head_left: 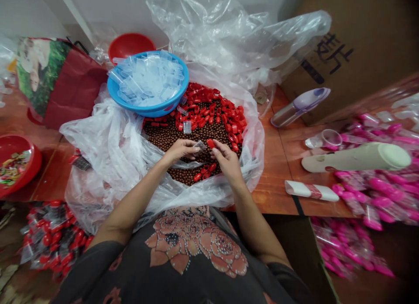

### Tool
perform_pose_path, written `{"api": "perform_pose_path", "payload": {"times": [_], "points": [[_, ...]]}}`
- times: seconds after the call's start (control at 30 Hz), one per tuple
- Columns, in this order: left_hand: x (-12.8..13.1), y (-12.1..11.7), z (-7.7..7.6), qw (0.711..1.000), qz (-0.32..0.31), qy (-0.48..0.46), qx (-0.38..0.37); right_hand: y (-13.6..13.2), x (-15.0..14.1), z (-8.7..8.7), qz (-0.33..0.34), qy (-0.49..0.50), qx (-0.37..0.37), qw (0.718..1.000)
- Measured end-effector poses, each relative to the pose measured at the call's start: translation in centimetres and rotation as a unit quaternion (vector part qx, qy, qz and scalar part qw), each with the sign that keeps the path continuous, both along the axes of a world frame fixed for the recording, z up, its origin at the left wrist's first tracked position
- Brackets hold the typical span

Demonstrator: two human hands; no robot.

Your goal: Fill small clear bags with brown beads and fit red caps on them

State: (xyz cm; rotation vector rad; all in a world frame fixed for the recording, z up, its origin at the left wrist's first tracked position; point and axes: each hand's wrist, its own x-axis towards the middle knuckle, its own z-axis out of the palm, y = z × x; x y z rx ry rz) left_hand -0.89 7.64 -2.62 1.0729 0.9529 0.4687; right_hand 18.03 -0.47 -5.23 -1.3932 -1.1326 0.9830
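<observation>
My left hand (182,151) pinches a small clear plastic container (199,145) over a heap of brown beads (163,138). Just to its right, my right hand (225,160) grips a red plastic cap (210,143) between thumb and fingers. Container and cap are close together, with a narrow gap between them. The beads fill an opened clear plastic bag (255,151). Many red caps (199,107) lie on the beads' far and right side, and several more rest near my right hand. Another clear container (187,127) lies on the beads ahead of my hands.
A blue bowl (147,109) of clear containers stands at the bag's far left. Red bowls (34,164), a red bag (73,81), a large carton (360,42), a tumbler (299,106) and a pale bottle (353,157) surround it. Pink-capped pieces (389,190) pile up at right.
</observation>
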Motion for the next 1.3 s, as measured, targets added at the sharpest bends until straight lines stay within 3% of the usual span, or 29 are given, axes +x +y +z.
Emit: {"api": "perform_pose_path", "payload": {"times": [0.27,0.47,0.6,0.73,0.87,0.97,1.07,1.17,1.3], "points": [[0.2,-2.1,0.1,0.998,0.039,-0.044,0.023,-0.6,-0.6,1.4,0.045,-0.149,0.074,0.985],[0.5,-3.3,0.4,0.993,0.086,-0.079,0.015,-1.0,-1.3,1.1,0.079,-0.329,0.149,0.929],[1.0,-4.3,0.3,0.989,0.101,-0.104,-0.004,-1.1,-1.9,0.6,0.077,-0.375,0.177,0.907],[1.9,-5.2,0.0,0.982,0.144,-0.118,0.019,-1.5,-2.6,0.7,0.12,-0.359,0.17,0.91],[2.2,-5.8,0.0,0.982,0.159,-0.096,0.022,-2.1,-3.2,1.0,0.138,-0.264,0.099,0.949],[1.9,-6.1,0.4,0.985,0.156,-0.07,0.021,-2.3,-3.4,1.2,0.089,-0.096,0.048,0.99],[1.7,-6.4,0.8,0.99,0.127,-0.058,0.01,-2.3,-3.6,1.6,0.009,0.048,0.031,0.998],[1.6,-6.4,1.2,0.99,0.129,-0.055,0.016,-2.4,-3.7,2.1,-0.022,0.04,0.041,0.998],[1.1,-6.2,1.5,0.992,0.117,-0.034,0.038,-2.5,-3.4,2.6,0.022,-0.093,0.092,0.991]]}}
